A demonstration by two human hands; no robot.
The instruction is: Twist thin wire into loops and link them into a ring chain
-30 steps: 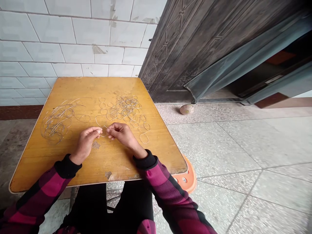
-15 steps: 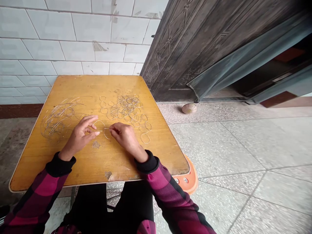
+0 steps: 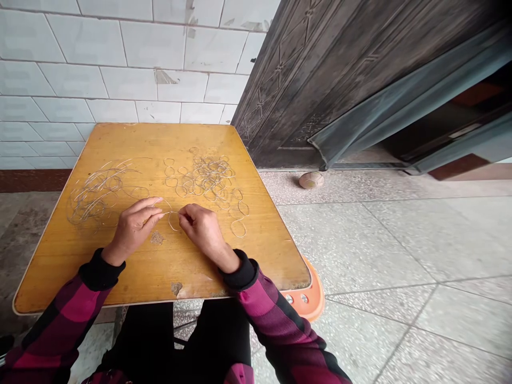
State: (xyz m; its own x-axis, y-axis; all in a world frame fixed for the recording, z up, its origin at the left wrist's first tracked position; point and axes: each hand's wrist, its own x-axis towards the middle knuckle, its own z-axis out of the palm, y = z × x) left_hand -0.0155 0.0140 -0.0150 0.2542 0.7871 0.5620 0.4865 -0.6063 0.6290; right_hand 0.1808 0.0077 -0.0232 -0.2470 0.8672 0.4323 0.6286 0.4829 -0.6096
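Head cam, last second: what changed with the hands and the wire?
The left hand let its fingers spread from the thin silvery bent wire, then closed them in again; it now appears to pinch the wire's left side. The wire's curves have turned between the hands. Unchanged: the right hand pinching the wire, the loose grey wire strands and the looped thin wire pieces.

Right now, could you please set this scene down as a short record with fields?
Left hand: holding a thin bent wire
Right hand: pinching the thin bent wire too
Table: yellow-brown top, worn patches
Left side: spread of curved wires
Right side: heap of looped wires
Floor: rounded object near dark door
Stool: orange, partly hidden under the table
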